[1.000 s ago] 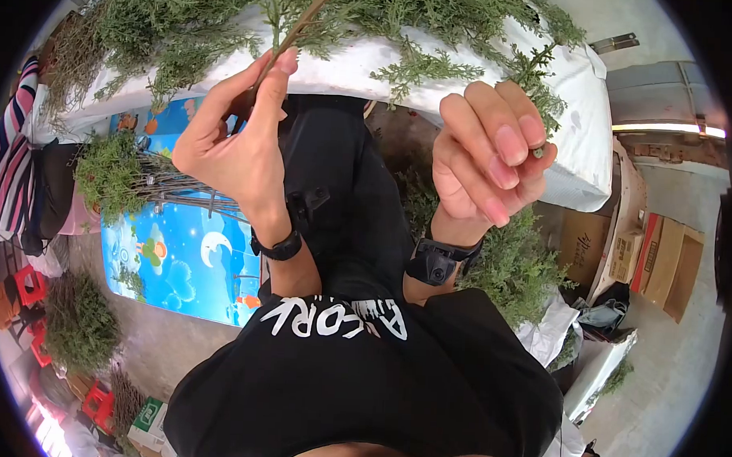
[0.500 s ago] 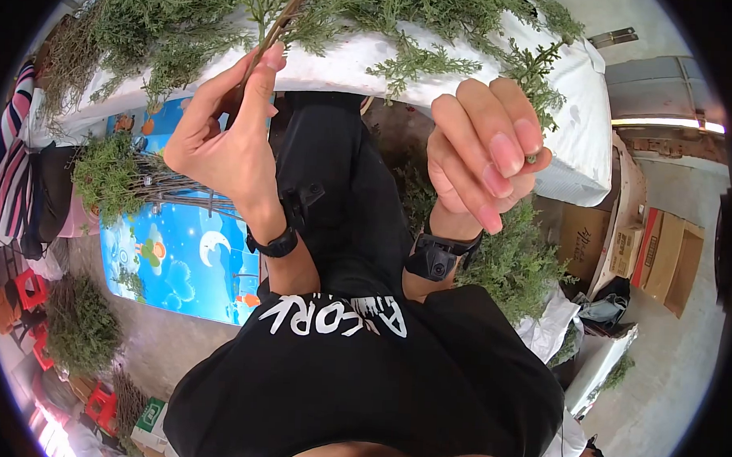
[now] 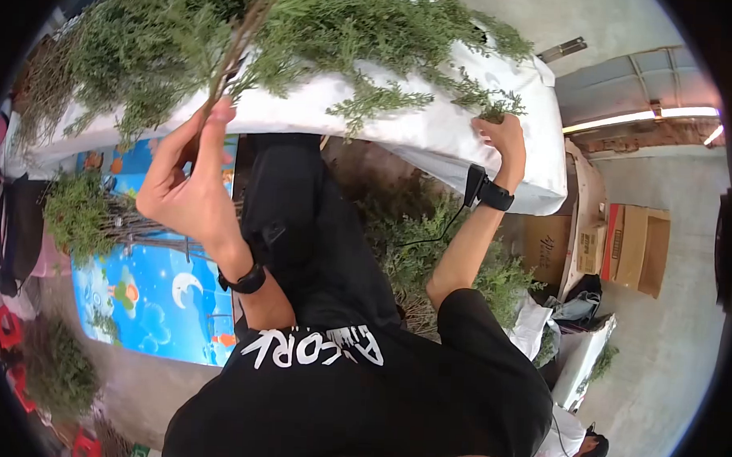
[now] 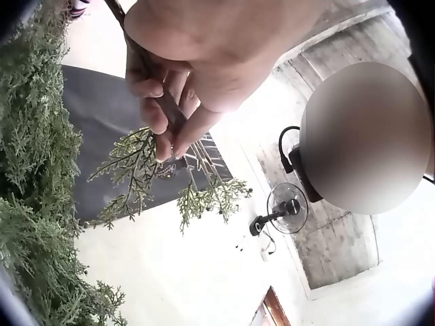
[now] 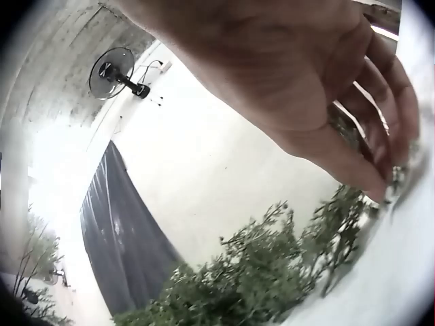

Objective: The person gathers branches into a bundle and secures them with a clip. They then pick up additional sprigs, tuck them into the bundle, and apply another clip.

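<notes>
My left hand (image 3: 192, 178) pinches a bundle of thin brown stems (image 3: 228, 66) between thumb and fingers, held up before the white-covered table. Green evergreen sprigs (image 4: 132, 166) stick out past its fingertips in the left wrist view. My right hand (image 3: 506, 141) is stretched out to the right end of the table, its thumb and bent fingertips around a small evergreen sprig (image 3: 493, 110) close over the white cover. In the right wrist view, foliage (image 5: 343, 217) shows beside the thumb, and the fingers partly hide the sprig.
Piled evergreen branches (image 3: 340, 42) cover much of the white table cover (image 3: 529, 166). At left, a bundle of cut branches (image 3: 84, 215) lies on a blue patterned table (image 3: 150, 301). More greenery (image 3: 430, 247) stands below the table, and cardboard boxes (image 3: 651, 250) are at right.
My right hand has moved from in front of my chest, out and away to the sprig at the table's right end. The left hand, still holding the stems, has shifted left and slightly lower in view.
</notes>
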### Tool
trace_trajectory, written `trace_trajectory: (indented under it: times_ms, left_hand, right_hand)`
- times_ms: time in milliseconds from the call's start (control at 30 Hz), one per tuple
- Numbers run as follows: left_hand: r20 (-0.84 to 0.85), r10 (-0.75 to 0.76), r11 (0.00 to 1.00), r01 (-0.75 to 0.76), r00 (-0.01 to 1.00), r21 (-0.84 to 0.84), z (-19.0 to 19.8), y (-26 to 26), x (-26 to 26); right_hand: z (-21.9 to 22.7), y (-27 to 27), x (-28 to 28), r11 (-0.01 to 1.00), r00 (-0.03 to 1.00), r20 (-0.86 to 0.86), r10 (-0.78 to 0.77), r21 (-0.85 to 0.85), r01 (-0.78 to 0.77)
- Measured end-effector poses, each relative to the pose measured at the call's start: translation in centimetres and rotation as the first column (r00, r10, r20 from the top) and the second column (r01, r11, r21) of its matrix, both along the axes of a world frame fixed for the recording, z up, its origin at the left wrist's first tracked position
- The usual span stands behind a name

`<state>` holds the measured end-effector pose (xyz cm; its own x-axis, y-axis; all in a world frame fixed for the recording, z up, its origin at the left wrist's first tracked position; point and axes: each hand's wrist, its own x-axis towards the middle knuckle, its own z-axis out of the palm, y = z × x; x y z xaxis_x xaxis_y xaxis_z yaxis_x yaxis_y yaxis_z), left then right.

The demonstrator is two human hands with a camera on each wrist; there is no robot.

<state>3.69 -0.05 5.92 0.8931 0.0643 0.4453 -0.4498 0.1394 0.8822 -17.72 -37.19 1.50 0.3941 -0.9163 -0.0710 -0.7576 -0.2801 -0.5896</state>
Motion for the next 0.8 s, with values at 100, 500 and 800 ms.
trace_trajectory:
  times_ms: [100,500,800]
  left_hand:
    - [0.009,0.018,1.0,-0.018,1.0,-0.009,-0.4,0.2,0.6]
    - [-0.037,-0.001,1.0,0.001,0.999,-0.007,-0.7,0.1,1.2]
    - [-0.07,-0.073,0.997,0.075,0.995,0.028,-0.3,-1.5,0.4]
  right_hand:
    - [0.5,-2.0,-2.1,0.989,0.994,0.033,-0.1,-0.102,0.103]
    - [3.1,-8.2,-1.0,0.94,0.996,0.067,-0.064,-0.33,0.083]
    - [4.5,-17.9,4.2,0.985,0.91,0.401,0.106,0.081,-0.151]
